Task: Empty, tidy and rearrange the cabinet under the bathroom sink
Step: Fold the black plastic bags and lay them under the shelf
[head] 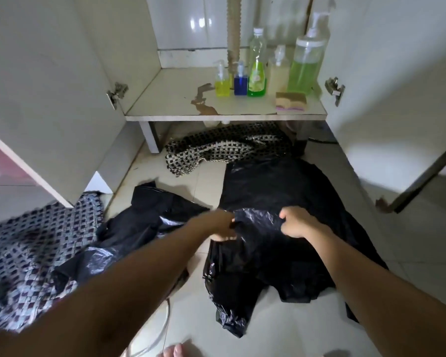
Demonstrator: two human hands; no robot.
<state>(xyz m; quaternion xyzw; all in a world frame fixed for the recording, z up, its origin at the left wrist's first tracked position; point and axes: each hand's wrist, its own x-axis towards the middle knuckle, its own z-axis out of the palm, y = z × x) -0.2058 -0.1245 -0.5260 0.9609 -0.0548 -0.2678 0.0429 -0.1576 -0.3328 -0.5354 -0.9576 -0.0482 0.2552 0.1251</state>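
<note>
Tiled floor (pixel 206 181): two black bags (pixel 273 202) (five bottles (pixel 256 76) shelved)

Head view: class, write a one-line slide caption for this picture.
Both hands grip a black bag on the floor before the open cabinet holding bottles.

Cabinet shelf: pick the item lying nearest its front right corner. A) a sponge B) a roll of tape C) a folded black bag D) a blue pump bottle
A: the sponge lies flat by the front right edge of the cabinet shelf, in front of the row of bottles; the blue pump bottle stands farther back and to the left.
</note>
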